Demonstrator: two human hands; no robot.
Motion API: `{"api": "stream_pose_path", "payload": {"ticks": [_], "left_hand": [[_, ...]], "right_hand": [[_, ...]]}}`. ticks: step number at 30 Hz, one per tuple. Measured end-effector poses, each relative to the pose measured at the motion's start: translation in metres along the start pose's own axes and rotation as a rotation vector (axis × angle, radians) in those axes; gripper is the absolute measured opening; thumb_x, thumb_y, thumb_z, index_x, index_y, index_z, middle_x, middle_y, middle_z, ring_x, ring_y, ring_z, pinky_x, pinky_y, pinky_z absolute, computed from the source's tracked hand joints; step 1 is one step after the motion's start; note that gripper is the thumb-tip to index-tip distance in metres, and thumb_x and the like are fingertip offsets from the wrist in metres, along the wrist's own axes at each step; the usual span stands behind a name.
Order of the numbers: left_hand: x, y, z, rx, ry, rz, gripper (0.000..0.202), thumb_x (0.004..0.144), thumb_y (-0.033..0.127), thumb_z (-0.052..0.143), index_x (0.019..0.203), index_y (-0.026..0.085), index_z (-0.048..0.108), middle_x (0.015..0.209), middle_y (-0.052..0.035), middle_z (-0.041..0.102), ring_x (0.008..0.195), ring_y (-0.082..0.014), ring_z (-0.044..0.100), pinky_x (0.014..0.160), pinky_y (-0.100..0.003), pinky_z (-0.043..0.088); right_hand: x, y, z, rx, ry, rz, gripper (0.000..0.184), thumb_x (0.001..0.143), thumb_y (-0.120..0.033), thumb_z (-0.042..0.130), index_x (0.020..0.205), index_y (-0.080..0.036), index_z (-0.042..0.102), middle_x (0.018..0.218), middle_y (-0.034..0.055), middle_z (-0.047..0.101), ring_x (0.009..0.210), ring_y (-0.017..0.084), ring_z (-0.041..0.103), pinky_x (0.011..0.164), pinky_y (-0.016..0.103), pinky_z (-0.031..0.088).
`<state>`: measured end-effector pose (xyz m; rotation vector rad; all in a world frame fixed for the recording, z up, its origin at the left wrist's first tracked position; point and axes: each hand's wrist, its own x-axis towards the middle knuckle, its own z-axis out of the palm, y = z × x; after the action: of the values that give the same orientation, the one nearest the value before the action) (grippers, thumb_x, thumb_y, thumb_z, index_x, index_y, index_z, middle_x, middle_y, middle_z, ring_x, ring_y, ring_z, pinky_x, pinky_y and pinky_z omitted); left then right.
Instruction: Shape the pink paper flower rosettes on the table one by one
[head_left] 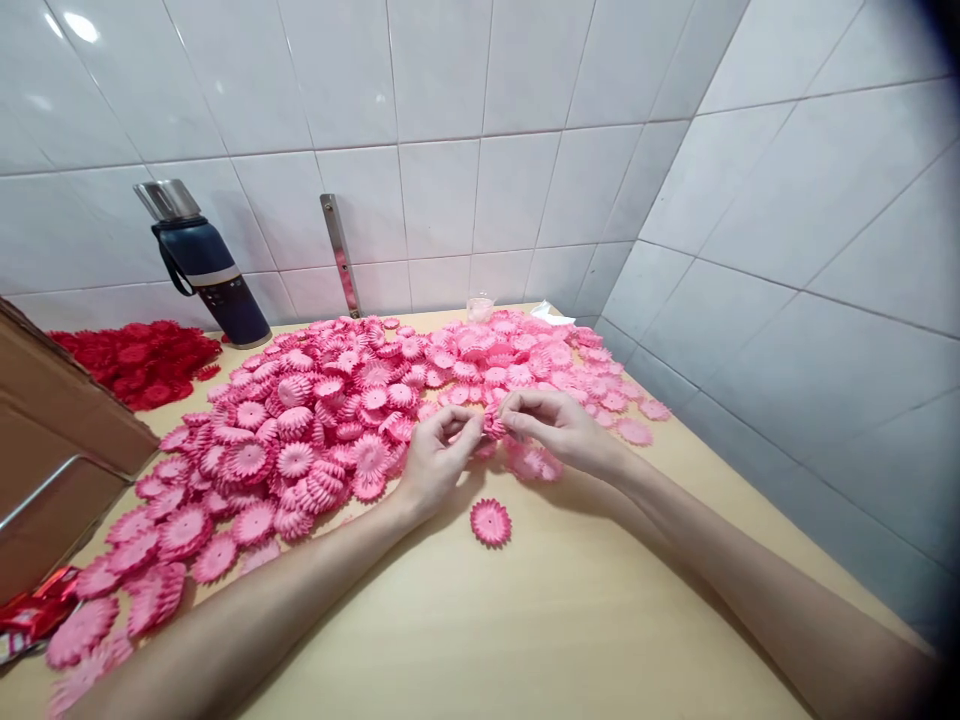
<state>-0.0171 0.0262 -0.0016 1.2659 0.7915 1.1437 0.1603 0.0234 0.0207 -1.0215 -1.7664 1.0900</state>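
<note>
Between my two hands is a small pink scalloped flower piece, pinched from both sides. My left hand grips its left edge with thumb and fingertips. On the other side, my right hand holds it with thumb and forefinger. A single pink flower disc with a darker rim lies flat on the table below my hands. Paler pink discs lie just under my right hand. A large heap of pink flower discs spreads to the left and behind.
A dark blue thermos stands at the back left by the tiled wall. Red flower pieces are piled beside it. A cardboard box and red wrappers sit at the left. A small clear cup stands behind the heap.
</note>
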Motion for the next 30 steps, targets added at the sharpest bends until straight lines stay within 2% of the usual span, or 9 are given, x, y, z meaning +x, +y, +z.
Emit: {"api": "stream_pose_path", "payload": {"ticks": [2,5,9,12,15,19,24,30], "left_hand": [[-0.002,0.001,0.0,0.085,0.007,0.034,0.022,0.077,0.034,0.066,0.081,0.012,0.064,0.078,-0.0035,0.065,0.07,-0.0134,0.062,0.067,-0.025,0.054],[-0.003,0.001,-0.001,0.151,0.003,0.063,0.022,0.078,0.034,0.065,0.083,0.012,0.064,0.081,-0.005,0.066,0.073,-0.0151,0.064,0.067,-0.026,0.054],[-0.004,0.0,0.001,0.116,-0.007,0.045,0.021,0.08,0.034,0.063,0.084,0.013,0.062,0.083,-0.0049,0.065,0.078,-0.0164,0.065,0.072,-0.029,0.056],[-0.003,-0.001,0.002,0.055,-0.016,0.019,0.021,0.082,0.034,0.061,0.084,0.013,0.06,0.082,-0.0035,0.064,0.08,-0.0159,0.065,0.077,-0.032,0.056],[-0.002,-0.001,0.003,-0.05,-0.022,-0.028,0.02,0.082,0.034,0.061,0.082,0.014,0.056,0.076,-0.0005,0.063,0.075,-0.0137,0.065,0.078,-0.032,0.056],[0.0,0.0,0.002,-0.156,-0.035,-0.096,0.022,0.081,0.034,0.063,0.08,0.015,0.052,0.073,0.0013,0.063,0.074,-0.0125,0.066,0.081,-0.032,0.056],[-0.001,-0.002,0.002,-0.268,-0.067,-0.116,0.025,0.081,0.035,0.063,0.079,0.016,0.046,0.079,0.001,0.065,0.073,-0.0123,0.068,0.08,-0.033,0.055],[-0.005,0.0,0.004,-0.285,-0.083,-0.115,0.031,0.08,0.039,0.064,0.075,0.017,0.041,0.063,0.006,0.054,0.05,-0.0049,0.056,0.057,-0.02,0.05]], "right_hand": [[-0.002,-0.002,0.005,-0.046,0.004,0.004,0.026,0.088,-0.037,0.053,0.072,-0.018,0.055,0.067,-0.0004,0.053,0.06,0.012,0.05,0.053,0.025,0.039],[-0.004,-0.004,0.011,-0.115,0.029,0.029,0.027,0.084,-0.041,0.06,0.072,-0.018,0.055,0.064,-0.0007,0.054,0.052,0.011,0.05,0.045,0.023,0.037],[-0.006,-0.007,0.011,-0.046,-0.002,0.104,0.027,0.083,-0.043,0.06,0.074,-0.017,0.057,0.056,-0.0026,0.052,0.04,0.009,0.046,0.037,0.023,0.034],[-0.006,-0.008,0.005,0.005,-0.041,0.094,0.027,0.085,-0.041,0.057,0.072,-0.017,0.058,0.056,-0.0028,0.052,0.043,0.009,0.048,0.042,0.024,0.038],[-0.005,-0.008,0.001,-0.042,-0.001,0.054,0.029,0.087,-0.036,0.055,0.065,-0.017,0.055,0.06,-0.0007,0.055,0.053,0.011,0.052,0.05,0.024,0.041],[-0.003,-0.003,0.002,-0.086,0.076,0.037,0.026,0.086,-0.029,0.055,0.063,-0.017,0.054,0.06,0.0001,0.057,0.055,0.012,0.054,0.052,0.025,0.042],[-0.001,0.0,-0.001,0.061,0.073,0.027,0.025,0.085,-0.03,0.058,0.063,-0.017,0.056,0.058,0.0008,0.059,0.056,0.013,0.055,0.055,0.027,0.045],[0.001,0.005,-0.003,0.431,0.04,0.046,0.023,0.08,-0.025,0.064,0.06,-0.017,0.056,0.053,-0.004,0.051,0.049,0.009,0.049,0.05,0.024,0.041]]}}
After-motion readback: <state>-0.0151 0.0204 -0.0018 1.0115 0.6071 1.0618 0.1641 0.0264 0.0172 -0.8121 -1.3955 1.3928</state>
